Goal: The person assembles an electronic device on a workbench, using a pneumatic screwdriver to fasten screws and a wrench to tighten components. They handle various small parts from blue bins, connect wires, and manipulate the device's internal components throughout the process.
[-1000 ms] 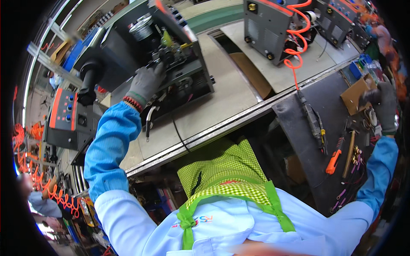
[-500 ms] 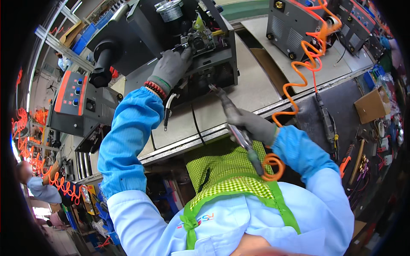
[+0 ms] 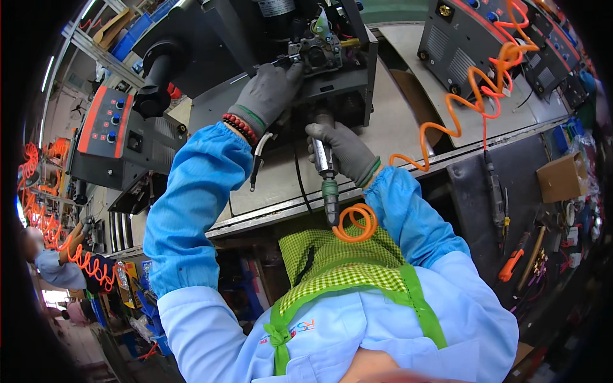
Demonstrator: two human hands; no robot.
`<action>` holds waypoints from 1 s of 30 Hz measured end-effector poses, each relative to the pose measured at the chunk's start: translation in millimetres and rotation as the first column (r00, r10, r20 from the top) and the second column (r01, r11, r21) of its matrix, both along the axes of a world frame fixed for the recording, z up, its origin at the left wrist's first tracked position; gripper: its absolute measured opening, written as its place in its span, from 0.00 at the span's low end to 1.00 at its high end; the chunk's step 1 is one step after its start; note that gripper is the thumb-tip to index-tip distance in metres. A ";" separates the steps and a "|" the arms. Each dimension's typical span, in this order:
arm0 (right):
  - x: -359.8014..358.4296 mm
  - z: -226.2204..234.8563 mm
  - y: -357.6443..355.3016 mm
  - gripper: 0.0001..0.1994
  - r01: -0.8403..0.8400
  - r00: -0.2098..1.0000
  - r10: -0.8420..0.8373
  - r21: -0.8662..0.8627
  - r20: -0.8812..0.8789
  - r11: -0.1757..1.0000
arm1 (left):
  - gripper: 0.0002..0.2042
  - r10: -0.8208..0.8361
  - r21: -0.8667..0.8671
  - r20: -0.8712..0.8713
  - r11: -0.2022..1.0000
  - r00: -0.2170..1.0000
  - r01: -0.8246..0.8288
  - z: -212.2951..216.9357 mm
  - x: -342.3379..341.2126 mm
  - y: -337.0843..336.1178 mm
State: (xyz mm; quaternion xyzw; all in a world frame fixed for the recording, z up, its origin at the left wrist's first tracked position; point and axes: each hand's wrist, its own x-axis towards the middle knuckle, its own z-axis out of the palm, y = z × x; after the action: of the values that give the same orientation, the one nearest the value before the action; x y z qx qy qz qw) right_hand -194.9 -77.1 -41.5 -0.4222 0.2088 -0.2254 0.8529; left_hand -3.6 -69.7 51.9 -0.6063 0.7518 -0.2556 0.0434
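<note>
My left hand [image 3: 267, 94], in a grey glove with red beads at its wrist, reaches into an open dark metal machine housing [image 3: 367, 76]. Its fingers are bent closed at the left side of a metal feed mechanism [image 3: 316, 56]; what lies between them is hidden. My right hand [image 3: 345, 148], also gloved, is wrapped round an air screwdriver [image 3: 329, 186]. The tool points away from me into the lower part of the housing, where its tip is hidden in shadow. An orange coiled hose [image 3: 355, 235] trails from its rear end. A short cable [image 3: 258, 159] with a metal lug hangs beside my left wrist.
A grey machine with an orange-edged panel [image 3: 102, 123] stands at left, another dark machine [image 3: 456, 48] at right. A second slim tool [image 3: 493, 191] hangs over the dark bench at right, near an orange-handled cutter [image 3: 513, 258] and a cardboard box [image 3: 562, 177].
My right hand has carried the air screwdriver forward and left, its front end now inside the housing's lower opening. The left hand stays at the feed mechanism. The view has shifted slightly.
</note>
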 end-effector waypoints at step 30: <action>8.4 1.3 3.4 0.10 0.089 0.989 -0.104 0.142 0.101 0.986 | 0.17 -0.021 -0.040 0.037 0.999 0.999 0.023 0.2 -8.9 -4.3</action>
State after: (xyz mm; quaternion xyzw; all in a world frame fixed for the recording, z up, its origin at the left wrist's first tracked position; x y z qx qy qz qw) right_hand -186.6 -73.8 -40.3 -0.3392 0.1976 -0.2743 0.8779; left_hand -12.5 -74.0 52.1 -0.5940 0.7522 -0.2822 0.0420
